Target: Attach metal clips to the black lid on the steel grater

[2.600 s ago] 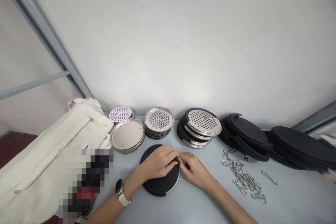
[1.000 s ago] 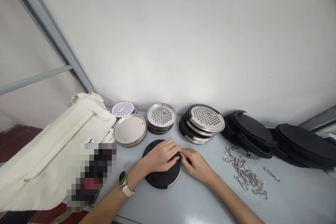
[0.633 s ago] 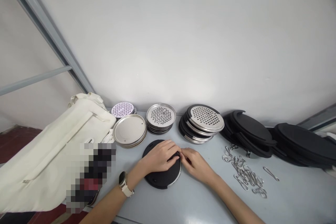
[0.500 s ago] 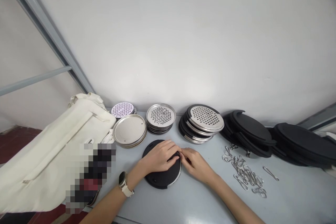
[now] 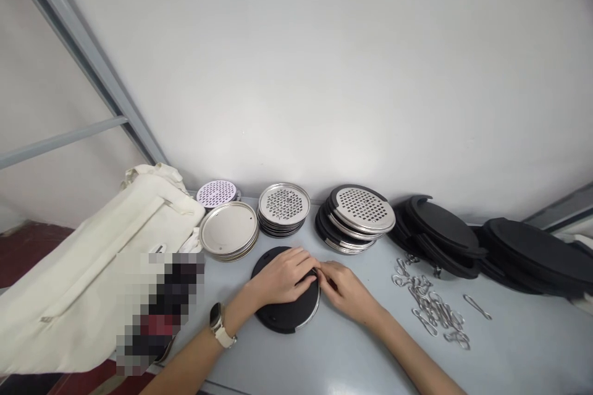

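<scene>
A: Starting from the left, please. Noticing what there?
B: Well left of the fingers, a white bag [image 5: 106,259]. Then, beyond and left of the fingertips, a lilac grater plate [image 5: 217,193], a plain metal stack [image 5: 229,228] and a grater stack [image 5: 284,205].
A: And under the fingers?
B: The black disc [image 5: 282,315], lying flat on the grey table [image 5: 278,364]. Being round, so without a long axis. Turned with the bare silver edge to the right and near side, and with small marks to the left.
A: How open, the fingers?
B: For the left hand [image 5: 285,274], bent and only slightly parted at the thumb, keeping hold of the disc near its right rim. For the right hand [image 5: 343,287], pinched together at the same rim. Impossible to tell if any small part is between.
A: In the way of seeing?
B: Left hand, covering much of the upper disc.
A: And further right?
B: Just beyond the right fingers, a mixed stack [image 5: 364,210]. Right of these, metal clips [image 5: 430,305], with black stacks [image 5: 445,228] [image 5: 532,253] behind.
</scene>
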`<state>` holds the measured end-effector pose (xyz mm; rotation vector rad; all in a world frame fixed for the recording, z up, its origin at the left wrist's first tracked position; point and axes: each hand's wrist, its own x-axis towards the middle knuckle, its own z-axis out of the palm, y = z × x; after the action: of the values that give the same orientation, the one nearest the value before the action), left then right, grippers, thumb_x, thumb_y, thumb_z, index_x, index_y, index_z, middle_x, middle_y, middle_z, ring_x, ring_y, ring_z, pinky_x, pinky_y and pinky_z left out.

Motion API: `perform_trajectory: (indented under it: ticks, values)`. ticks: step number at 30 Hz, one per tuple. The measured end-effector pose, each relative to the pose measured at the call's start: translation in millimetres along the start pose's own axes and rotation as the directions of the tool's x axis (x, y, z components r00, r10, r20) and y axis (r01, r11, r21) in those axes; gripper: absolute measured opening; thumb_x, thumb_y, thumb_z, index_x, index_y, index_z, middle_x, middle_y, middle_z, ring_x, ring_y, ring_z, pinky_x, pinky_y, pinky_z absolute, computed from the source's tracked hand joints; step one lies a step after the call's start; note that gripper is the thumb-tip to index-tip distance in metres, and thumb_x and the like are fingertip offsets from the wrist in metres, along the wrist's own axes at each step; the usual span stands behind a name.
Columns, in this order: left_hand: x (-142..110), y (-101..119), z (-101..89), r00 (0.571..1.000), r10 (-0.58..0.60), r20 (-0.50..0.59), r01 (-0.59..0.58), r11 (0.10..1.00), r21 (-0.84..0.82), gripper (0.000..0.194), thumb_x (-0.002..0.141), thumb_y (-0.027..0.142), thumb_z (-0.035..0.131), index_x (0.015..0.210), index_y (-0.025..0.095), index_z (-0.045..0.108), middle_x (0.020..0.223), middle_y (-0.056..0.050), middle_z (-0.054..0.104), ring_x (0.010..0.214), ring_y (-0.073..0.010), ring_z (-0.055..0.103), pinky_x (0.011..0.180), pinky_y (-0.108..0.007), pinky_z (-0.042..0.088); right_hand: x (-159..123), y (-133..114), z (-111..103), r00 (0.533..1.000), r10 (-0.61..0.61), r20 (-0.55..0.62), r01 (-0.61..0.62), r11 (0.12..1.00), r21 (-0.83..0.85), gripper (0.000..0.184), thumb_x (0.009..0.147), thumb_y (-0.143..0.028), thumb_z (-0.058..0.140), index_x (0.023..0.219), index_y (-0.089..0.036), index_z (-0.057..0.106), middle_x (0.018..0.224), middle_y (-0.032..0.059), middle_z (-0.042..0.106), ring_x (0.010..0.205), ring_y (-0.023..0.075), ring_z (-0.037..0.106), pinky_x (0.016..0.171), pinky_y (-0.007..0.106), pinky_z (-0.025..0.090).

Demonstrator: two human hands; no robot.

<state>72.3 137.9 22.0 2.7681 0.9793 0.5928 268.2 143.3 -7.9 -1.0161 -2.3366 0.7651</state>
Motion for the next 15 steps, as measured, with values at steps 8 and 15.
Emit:
perform_trajectory:
  ticks: [8,15]
  values:
    - [0.4,0.7,-1.7,1.0,0.0,0.001,0.0,1.0,0.004,0.014,0.093,0.02,0.042,0.102,0.015,0.052,0.092,-0.007,0.057,0.088,-0.0194,0.053,0.081,-0.033,0.044,-0.7,-0.3,0.5,1.0,-0.011,-0.002,0.011,1.0,-0.008,0.026,0.097,-0.023,0.033,0.076,-0.02,0.047,0.07,0.0017,0.056,0.068,0.0161,0.052,0.065,0.028,0.036]
    - [0.9,1.7,-2.4,1.0,0.002,0.007,-0.003,1.0,0.021,0.016,0.094,0.021,0.04,0.102,0.015,0.053,0.09,-0.007,0.057,0.086,-0.0199,0.052,0.08,-0.034,0.044,-0.5,-3.1,-1.3,1.0,-0.011,0.003,0.011,1.0,-0.005,0.027,0.097,-0.023,0.033,0.075,-0.019,0.048,0.07,0.0017,0.056,0.068,0.0161,0.051,0.065,0.028,0.037]
